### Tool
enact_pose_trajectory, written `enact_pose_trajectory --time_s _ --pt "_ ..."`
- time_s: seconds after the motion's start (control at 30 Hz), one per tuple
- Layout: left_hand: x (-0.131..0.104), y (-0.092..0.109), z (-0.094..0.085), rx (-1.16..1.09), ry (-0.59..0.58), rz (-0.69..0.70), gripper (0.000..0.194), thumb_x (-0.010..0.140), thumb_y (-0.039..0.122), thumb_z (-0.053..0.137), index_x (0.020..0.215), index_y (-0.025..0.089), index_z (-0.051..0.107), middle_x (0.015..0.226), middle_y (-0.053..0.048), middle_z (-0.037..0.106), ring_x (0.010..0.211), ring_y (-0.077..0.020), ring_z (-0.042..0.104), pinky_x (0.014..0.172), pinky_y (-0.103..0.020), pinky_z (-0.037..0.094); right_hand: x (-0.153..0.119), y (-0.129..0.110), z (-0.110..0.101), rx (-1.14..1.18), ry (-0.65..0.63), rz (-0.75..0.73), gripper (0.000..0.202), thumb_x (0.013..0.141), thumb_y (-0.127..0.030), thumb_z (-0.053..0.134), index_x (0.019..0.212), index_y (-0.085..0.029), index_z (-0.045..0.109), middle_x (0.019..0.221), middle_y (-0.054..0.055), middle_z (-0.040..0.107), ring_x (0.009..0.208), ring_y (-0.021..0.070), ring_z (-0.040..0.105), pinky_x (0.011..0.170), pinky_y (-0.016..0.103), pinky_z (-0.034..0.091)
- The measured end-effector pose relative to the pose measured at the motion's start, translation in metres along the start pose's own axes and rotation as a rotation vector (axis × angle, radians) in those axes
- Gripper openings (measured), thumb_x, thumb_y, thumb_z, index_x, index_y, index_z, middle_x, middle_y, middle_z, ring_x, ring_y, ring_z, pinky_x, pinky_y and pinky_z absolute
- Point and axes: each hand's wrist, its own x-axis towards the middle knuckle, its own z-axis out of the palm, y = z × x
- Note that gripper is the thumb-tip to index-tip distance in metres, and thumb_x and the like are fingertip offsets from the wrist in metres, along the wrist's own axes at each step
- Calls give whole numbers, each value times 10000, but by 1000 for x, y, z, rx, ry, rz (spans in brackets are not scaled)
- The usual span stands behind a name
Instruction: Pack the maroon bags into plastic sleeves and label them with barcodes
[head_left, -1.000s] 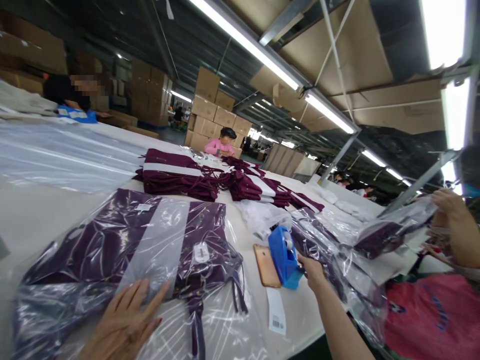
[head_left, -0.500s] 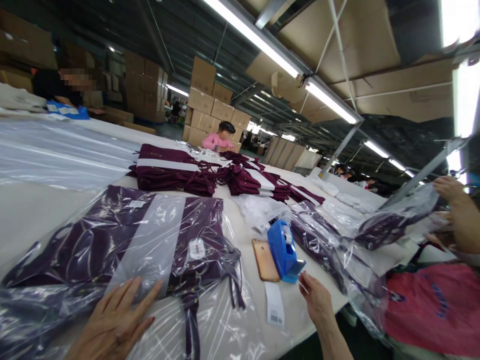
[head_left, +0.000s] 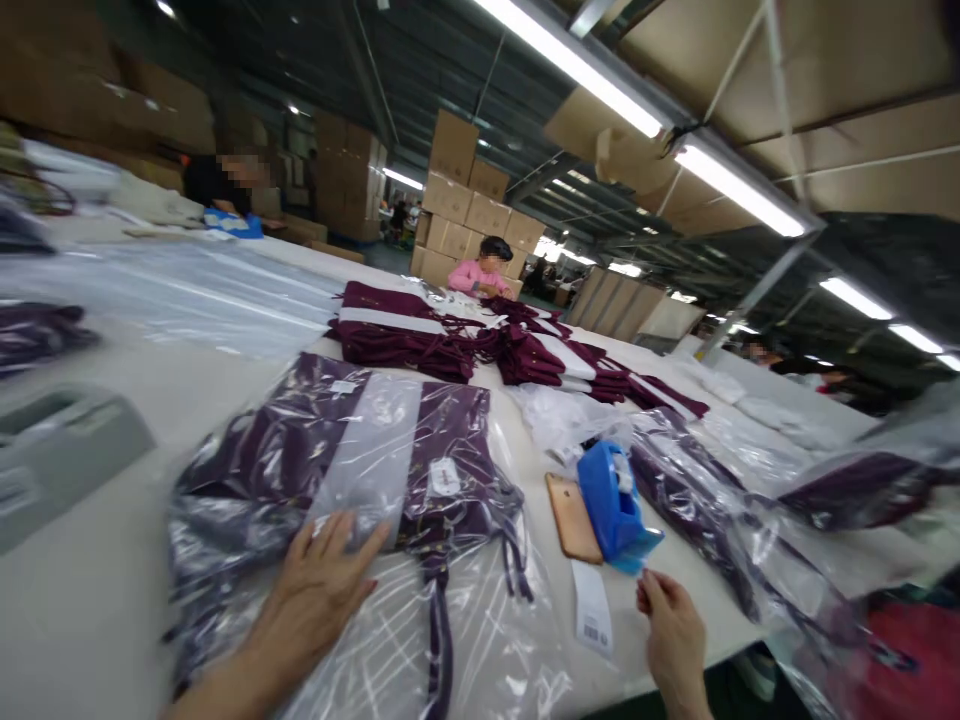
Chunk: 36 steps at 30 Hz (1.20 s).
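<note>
Package [head_left: 454,415]: a dark purple item in clear plastic, lying flat on the pale table [head_left: 195,375] in front of the person; a white band [head_left: 375,430] crosses it, and a strap hangs toward the near edge.
Tag [head_left: 444,478]: white, on the package's right part.
Left hand [head_left: 330,575]: palm down, fingers spread, resting on the plastic over the lower end of the white band.
Right hand [head_left: 664,605]: fingers curled, thumb and forefinger brought together at the dispenser's front lip; whether they pinch any tape cannot be told.
Tape dispenser [head_left: 609,500]: blue, right of the package.
Phone [head_left: 574,518]: gold-backed, lying just beside the dispenser on its left.
Barcode slip [head_left: 591,605]: white, below the phone.
Folded stacks [head_left: 401,345]: burgundy, with white bands, beyond the package.
Second package [head_left: 686,475]: purple in clear plastic, right of the dispenser.
Grey device [head_left: 71,455]: blurred, at the far left.
Co-worker [head_left: 472,275]: pink top, beyond the stacks.
</note>
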Motion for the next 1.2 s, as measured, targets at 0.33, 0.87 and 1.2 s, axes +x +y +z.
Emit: enact_pose_trajectory --time_s 0.33,0.87,1.2 --pt "13 31 -14 -63 -245 -199 477 876 300 525 1344 235 452 1328 -166 518 1230 -321 464 975 -523 380 -101 -105 112 -109 -911 -435 343 697 -558 593 704 -215 600 613 -6 529 572 165 481 532 273 395" --pt "20 70 23 75 -5 -181 382 803 243 535 1112 50 649 1149 -169 635 1127 -337 522 866 -456 459 -169 -149 257 -724 -1540 -914 79 765 -123 573 721 -186 590 641 -37 580 631 125 532 595 212 356" --pt "19 73 22 72 37 -217 419 745 262 566 1091 47 664 1145 -166 628 1131 -361 490 913 -495 403 -177 -138 281 -938 -1393 -898 76 712 -195 716 675 -179 651 633 -12 625 634 138 565 560 214 347"
